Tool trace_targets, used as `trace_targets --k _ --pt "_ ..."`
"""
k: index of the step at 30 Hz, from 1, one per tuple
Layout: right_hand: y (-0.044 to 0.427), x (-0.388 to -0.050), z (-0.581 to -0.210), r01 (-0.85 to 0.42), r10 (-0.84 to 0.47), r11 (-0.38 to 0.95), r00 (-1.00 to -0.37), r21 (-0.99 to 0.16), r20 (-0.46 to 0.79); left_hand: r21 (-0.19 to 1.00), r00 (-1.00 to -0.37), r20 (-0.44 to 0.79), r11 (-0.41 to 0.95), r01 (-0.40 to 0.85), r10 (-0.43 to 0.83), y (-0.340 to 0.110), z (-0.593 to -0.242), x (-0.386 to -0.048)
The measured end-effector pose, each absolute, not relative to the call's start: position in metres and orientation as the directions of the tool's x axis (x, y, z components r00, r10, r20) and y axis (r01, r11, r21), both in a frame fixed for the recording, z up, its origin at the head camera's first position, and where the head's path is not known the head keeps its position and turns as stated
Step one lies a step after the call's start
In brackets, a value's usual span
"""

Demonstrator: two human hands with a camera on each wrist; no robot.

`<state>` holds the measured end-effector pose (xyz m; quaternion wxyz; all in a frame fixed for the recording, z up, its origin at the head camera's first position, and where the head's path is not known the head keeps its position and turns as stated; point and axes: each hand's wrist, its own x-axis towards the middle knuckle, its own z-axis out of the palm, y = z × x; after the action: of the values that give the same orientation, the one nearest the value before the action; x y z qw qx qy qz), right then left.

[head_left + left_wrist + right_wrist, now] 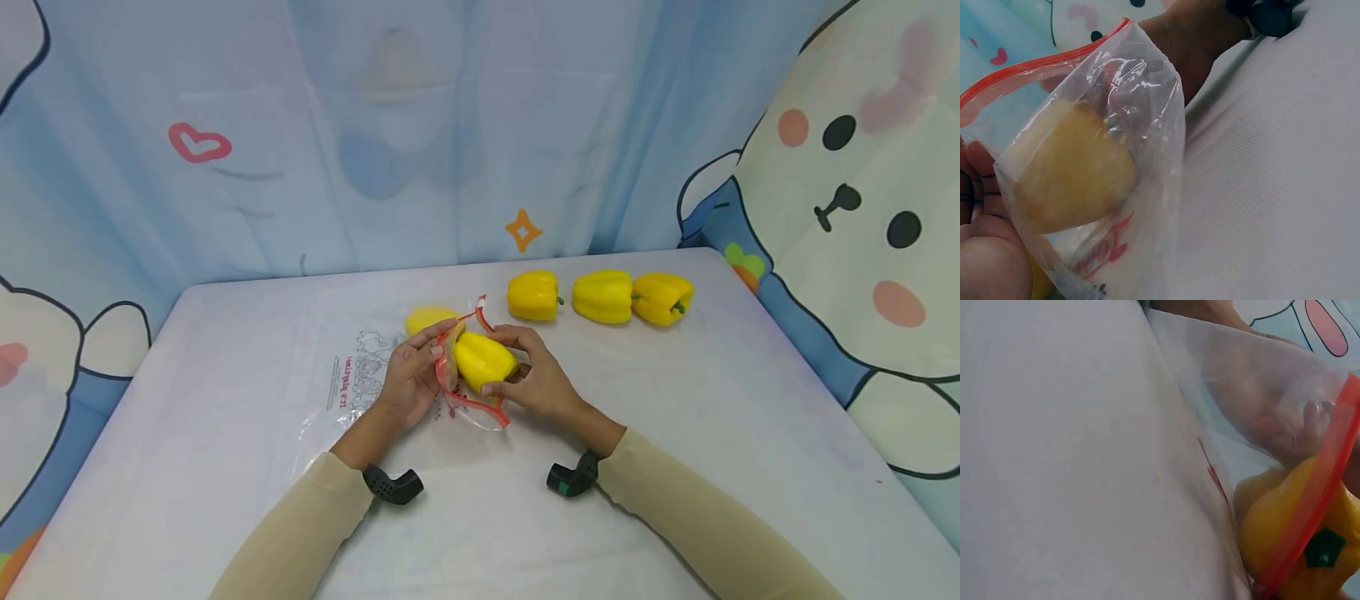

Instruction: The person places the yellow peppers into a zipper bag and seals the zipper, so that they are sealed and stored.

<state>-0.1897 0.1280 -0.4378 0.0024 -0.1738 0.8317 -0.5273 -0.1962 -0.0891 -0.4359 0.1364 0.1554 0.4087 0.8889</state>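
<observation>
A clear plastic zip bag with a red zip edge and printed drawings spreads out to the left, its mouth held apart between the hands. My left hand holds the bag at the left side of its mouth. With thumb and fingers, my right hand grips a yellow bell pepper at the opening. Through the plastic, this pepper shows in the left wrist view. Its green stem appears beside the red edge in the right wrist view. Another yellow pepper lies behind the left hand, partly hidden; whether it is inside the bag I cannot tell.
Toward the table's back edge lie a yellow bell pepper and, to its right, two touching ones, a left pepper and a right pepper. A white cloth covers the table. Blue printed curtains hang behind it.
</observation>
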Motion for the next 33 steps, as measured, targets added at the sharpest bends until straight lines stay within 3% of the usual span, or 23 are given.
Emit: trace_targets --k 7,14,22,29,33 --pt "0.1282 -0.1912 -0.4392 -0.327 -0.289 0.452 -0.934 -0.83 0.21 0.776 -0.91 0.169 -0.621 -0.114 0.378 -0.0897 -0.4354 -0.1963" --pt "0.1293 -0.1919 -0.4392 -0.268 -0.228 0.358 -0.954 -0.894 0.194 0.762 -0.9 0.179 -0.635 -0.129 0.398 -0.0892 -0.4358 -0.196" --pt "0.1313 -0.1927 -0.4398 -0.278 -0.22 0.401 -0.954 -0.873 0.203 0.743 -0.899 0.185 -0.655 -0.135 0.396 -0.09 -0.4352 -0.1979" --pt "0.128 -0.1905 -0.4382 -0.198 -0.157 0.305 -0.975 -0.932 0.155 0.739 -0.894 0.195 -0.66 -0.137 0.404 -0.0909 -0.4342 -0.1966" --pt "0.1248 -0.186 -0.4324 -0.195 -0.126 0.316 -0.979 -0.929 0.162 0.74 -0.888 0.204 -0.659 -0.135 0.411 -0.0911 -0.4341 -0.1961"
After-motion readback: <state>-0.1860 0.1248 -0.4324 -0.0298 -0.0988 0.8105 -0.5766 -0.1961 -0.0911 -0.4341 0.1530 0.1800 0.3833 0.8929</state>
